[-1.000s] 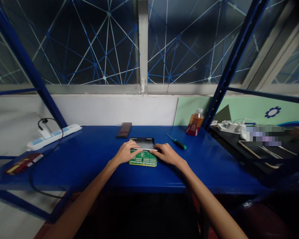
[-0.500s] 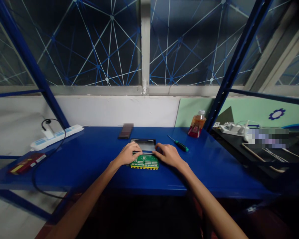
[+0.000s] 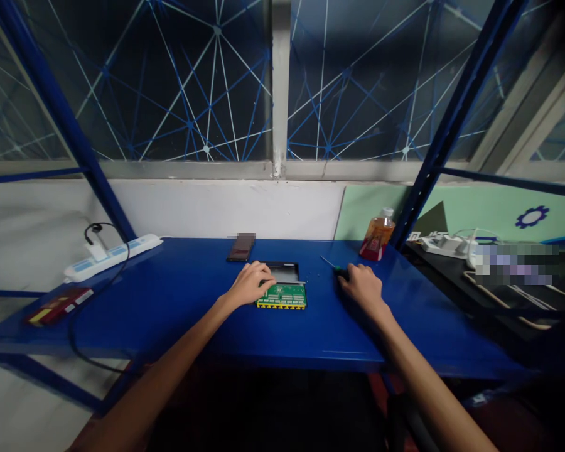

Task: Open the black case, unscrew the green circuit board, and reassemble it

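A green circuit board [image 3: 285,294] with a row of yellow ports lies at the front of a black case [image 3: 289,266] on the blue table. My left hand [image 3: 250,284] grips the left side of the case, the thumb reaching over the board's back left corner. To the right, my right hand [image 3: 363,285] is closed over the handle of a screwdriver [image 3: 332,263] that lies on the table, its thin shaft pointing away and to the left. Most of the handle is hidden under the fingers. A few tiny screws [image 3: 317,274] appear between the case and the screwdriver.
Behind the case lies a dark phone [image 3: 242,247]. A drink bottle [image 3: 378,235] stands at the back right. On the left are a white power strip [image 3: 117,257], a black cable [image 3: 70,333] and a red box [image 3: 59,306]. Blue rack posts [image 3: 445,119] rise on both sides.
My right hand has left the case and moved right onto the screwdriver handle. My left hand stays at the case's left side. The view has shifted slightly.
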A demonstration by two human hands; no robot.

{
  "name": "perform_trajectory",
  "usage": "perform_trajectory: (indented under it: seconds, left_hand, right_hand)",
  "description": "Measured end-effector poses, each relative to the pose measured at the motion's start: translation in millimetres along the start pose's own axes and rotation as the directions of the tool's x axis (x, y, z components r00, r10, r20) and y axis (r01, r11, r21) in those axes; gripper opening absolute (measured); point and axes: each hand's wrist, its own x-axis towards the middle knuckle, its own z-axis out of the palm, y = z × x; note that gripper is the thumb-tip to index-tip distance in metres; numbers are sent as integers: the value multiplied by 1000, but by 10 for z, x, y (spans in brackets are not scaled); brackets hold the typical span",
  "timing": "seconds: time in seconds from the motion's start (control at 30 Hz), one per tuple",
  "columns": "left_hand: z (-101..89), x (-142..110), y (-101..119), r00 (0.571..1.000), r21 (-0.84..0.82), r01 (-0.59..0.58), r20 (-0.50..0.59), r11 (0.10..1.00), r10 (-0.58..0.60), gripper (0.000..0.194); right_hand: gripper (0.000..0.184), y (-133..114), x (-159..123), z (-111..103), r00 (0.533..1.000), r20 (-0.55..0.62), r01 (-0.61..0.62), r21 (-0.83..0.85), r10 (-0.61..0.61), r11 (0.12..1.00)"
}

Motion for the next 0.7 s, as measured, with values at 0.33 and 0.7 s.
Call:
perform_trajectory:
  seconds: [0.33, 0.7]
  left_hand:
    - [18, 32, -31, 1000, -42, -22, -1, 999, 22, 23]
    - [92, 119, -106, 1000, -87, 9, 9, 996, -8, 21]
  right_hand:
    - [35, -79, 6, -24, 1000, 6, -7, -27, 7, 1000]
    - [32, -82, 195, -160, 965, -228, -52, 327, 132, 944]
